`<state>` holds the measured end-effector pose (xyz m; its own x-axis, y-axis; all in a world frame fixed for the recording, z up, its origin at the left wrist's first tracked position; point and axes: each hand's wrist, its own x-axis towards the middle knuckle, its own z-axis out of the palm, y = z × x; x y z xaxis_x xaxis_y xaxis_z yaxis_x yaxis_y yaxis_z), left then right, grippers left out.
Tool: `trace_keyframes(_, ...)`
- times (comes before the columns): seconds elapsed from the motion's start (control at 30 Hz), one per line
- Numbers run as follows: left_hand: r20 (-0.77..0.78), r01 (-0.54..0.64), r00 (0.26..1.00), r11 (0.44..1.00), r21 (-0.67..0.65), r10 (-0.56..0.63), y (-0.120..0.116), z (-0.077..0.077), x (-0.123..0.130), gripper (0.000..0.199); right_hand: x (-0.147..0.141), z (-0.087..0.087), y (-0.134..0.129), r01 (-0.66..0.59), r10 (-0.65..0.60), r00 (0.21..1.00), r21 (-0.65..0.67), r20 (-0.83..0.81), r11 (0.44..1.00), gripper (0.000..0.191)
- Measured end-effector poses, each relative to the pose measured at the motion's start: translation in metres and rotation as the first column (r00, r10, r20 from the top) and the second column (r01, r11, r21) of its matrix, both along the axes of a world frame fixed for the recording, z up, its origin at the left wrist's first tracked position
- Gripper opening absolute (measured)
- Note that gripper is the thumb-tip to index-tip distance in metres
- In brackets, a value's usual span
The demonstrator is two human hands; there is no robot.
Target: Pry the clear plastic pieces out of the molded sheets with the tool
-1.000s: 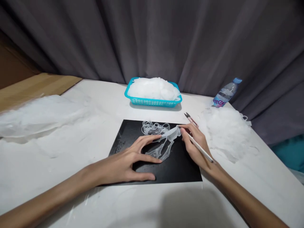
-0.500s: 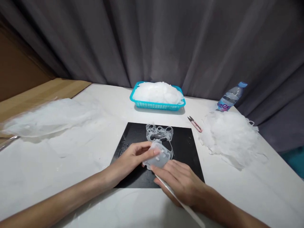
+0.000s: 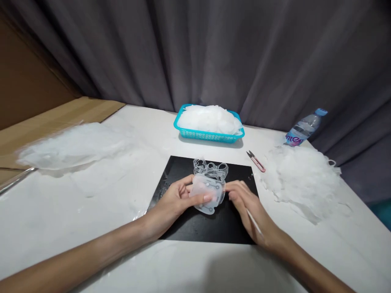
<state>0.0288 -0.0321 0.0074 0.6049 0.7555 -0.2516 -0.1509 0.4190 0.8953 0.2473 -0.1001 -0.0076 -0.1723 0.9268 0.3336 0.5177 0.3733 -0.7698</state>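
Note:
My left hand (image 3: 177,199) is closed on a translucent, milky silicone-like piece (image 3: 201,185) with small circles and lines, its thumb lying on the upper face. At the piece's right edge are the fingertips of my right hand (image 3: 249,205), which is curled round a thin white stick (image 3: 255,223). The stick's front end is hidden by the fingers. Beneath both hands lies a black square mat (image 3: 195,231). Clear looped strips of trimmed material (image 3: 210,169) rest on its far part, just beyond the piece.
Behind the mat stands a blue basket (image 3: 210,136) heaped with whitish pieces. Small pink-handled thread snips (image 3: 257,162) lie to its right, near a pile of clear scraps (image 3: 305,179) and a water bottle (image 3: 305,128). Clear plastic bags (image 3: 73,146) lie at left, beside cardboard (image 3: 100,106).
My right hand has moved right and away from me, to the piece's right edge, and the stick has tilted with it. The piece has turned in my left hand. The view has shifted slightly.

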Motion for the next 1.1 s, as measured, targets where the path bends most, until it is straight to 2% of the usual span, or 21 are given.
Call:
trace_keyframes(0.07, -0.01, 0.003, 1.0, 1.0, -0.005, -0.003, 0.0, 0.0, 0.0, 0.047, -0.005, -0.001, -0.002, -0.074, 0.072, 0.997, -0.058, -0.034, 0.996, 0.02)
trace_keyframes(0.23, -0.006, 0.016, 1.0, 1.0, 0.006, -0.016, 0.001, -0.001, 0.0, 0.042, -0.01, -0.001, -0.005, -0.02, 0.016, 0.991, -0.029, -0.136, 0.999, 0.015)
trace_keyframes(0.33, -0.006, 0.022, 1.0, 1.0, -0.022, -0.023, -0.001, -0.002, 0.0, 0.041, -0.01, 0.002, -0.006, -0.026, 0.026, 0.995, 0.002, -0.1, 1.0, 0.011)
trace_keyframes(0.47, 0.035, 0.115, 0.993, 0.985, -0.127, -0.111, -0.003, 0.003, 0.0, 0.039, -0.005, 0.001, 0.0, -0.027, 0.03, 0.999, 0.097, -0.023, 0.995, 0.012)
trace_keyframes(0.53, 0.039, 0.159, 0.987, 0.973, -0.169, -0.154, -0.004, 0.007, 0.0, 0.037, 0.003, -0.003, 0.008, 0.041, -0.045, 0.999, 0.134, 0.027, 0.99, 0.015)
trace_keyframes(0.63, -0.015, 0.218, 0.974, 0.954, -0.207, -0.226, -0.003, 0.011, 0.001, 0.032, 0.021, -0.01, 0.022, 0.211, -0.225, 0.971, 0.159, 0.078, 0.964, 0.021)
trace_keyframes(0.7, -0.069, 0.228, 0.966, 0.95, -0.213, -0.247, 0.0, 0.011, 0.001, 0.032, 0.03, -0.011, 0.027, 0.204, -0.223, 0.967, 0.151, 0.122, 0.967, 0.021)
trace_keyframes(0.8, -0.152, 0.205, 0.962, 0.968, -0.143, -0.226, 0.005, 0.009, 0.0, 0.036, 0.036, -0.001, 0.023, 0.027, -0.039, 0.984, 0.068, 0.172, 0.997, 0.017)
trace_keyframes(0.87, -0.203, 0.194, 0.959, 0.98, -0.047, -0.199, 0.008, 0.008, -0.001, 0.036, 0.037, 0.009, 0.017, -0.033, 0.035, 0.988, -0.019, 0.152, 0.999, 0.012)
trace_keyframes(0.93, -0.247, 0.192, 0.953, 0.98, 0.049, -0.174, 0.009, 0.008, -0.002, 0.033, 0.037, 0.017, 0.012, -0.007, 0.014, 0.996, -0.075, 0.087, 0.997, 0.007)
trace_keyframes(1.0, -0.268, 0.206, 0.948, 0.972, 0.116, -0.169, 0.008, 0.006, -0.003, 0.032, 0.036, 0.021, 0.009, 0.018, -0.019, 1.0, -0.095, -0.008, 0.995, 0.015)
trace_keyframes(1.1, -0.289, 0.281, 0.93, 0.946, 0.163, -0.226, 0.007, 0.003, -0.004, 0.032, 0.031, 0.018, 0.008, -0.036, 0.028, 0.996, -0.091, -0.086, 0.995, 0.026)
